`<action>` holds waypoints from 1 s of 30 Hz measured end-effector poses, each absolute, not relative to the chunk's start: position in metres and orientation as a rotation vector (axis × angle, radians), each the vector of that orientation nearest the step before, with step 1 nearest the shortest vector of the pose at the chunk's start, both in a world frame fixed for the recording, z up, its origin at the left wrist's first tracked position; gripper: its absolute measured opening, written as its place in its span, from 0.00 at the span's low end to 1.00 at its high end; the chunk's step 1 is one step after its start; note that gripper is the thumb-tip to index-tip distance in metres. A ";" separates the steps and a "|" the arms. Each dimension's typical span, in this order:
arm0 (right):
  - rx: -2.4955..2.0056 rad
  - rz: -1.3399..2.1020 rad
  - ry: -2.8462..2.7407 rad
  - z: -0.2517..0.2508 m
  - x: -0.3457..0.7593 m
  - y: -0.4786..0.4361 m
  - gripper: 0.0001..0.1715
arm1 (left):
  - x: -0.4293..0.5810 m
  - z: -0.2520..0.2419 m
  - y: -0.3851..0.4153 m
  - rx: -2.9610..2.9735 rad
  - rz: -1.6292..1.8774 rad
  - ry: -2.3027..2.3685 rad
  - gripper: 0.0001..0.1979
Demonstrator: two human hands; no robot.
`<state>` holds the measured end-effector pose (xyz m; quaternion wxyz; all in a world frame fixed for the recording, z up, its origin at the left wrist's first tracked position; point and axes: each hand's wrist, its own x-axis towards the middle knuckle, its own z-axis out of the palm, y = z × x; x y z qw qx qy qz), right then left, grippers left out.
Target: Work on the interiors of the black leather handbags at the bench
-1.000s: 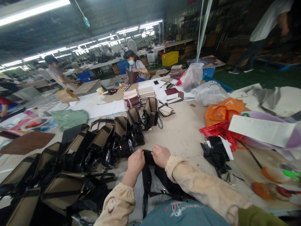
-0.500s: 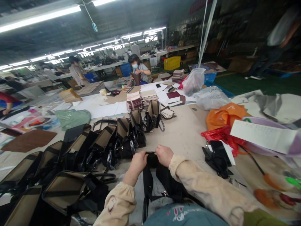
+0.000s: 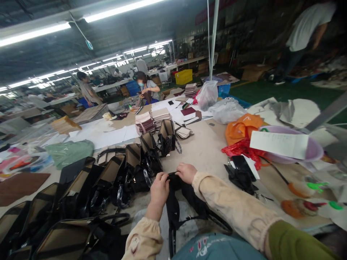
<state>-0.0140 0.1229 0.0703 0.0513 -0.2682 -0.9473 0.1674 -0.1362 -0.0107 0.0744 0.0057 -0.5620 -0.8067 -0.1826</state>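
Note:
Both hands grip the far edge of a black bag piece (image 3: 174,206) on the table in front of me. My left hand (image 3: 159,189) pinches the edge at its left end, and my right hand (image 3: 187,173) pinches it a little to the right. Black straps and a small metal fitting hang down from that edge toward my body. Whether the piece is a whole bag or only part of one, I cannot tell. Close by on the left stand several black handbags with tan insides, such as a black handbag (image 3: 132,155), with plastic-wrapped handles.
On the right lie black straps (image 3: 241,177), a red plastic bag (image 3: 244,151), an orange bag (image 3: 241,130), and a purple basin (image 3: 314,148) with a paper sheet over it. Stacked panels (image 3: 145,122) sit farther ahead. A co-worker (image 3: 146,86) sits across the table.
The view has swung to the right, so the surroundings sit farther left. Both hands keep their hold on the black piece's edge, which now appears slightly more folded between them.

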 end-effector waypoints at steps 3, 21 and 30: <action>-0.813 0.533 -2.869 0.070 -0.015 0.122 0.16 | -0.136 0.077 -0.008 -1.796 -0.483 -2.503 0.09; -0.807 0.543 -2.846 0.071 -0.016 0.124 0.17 | -0.145 0.076 0.003 -1.821 -0.425 -2.444 0.08; -0.818 0.544 -2.857 0.072 -0.015 0.124 0.17 | -0.156 0.074 0.010 -1.951 -0.678 -2.424 0.07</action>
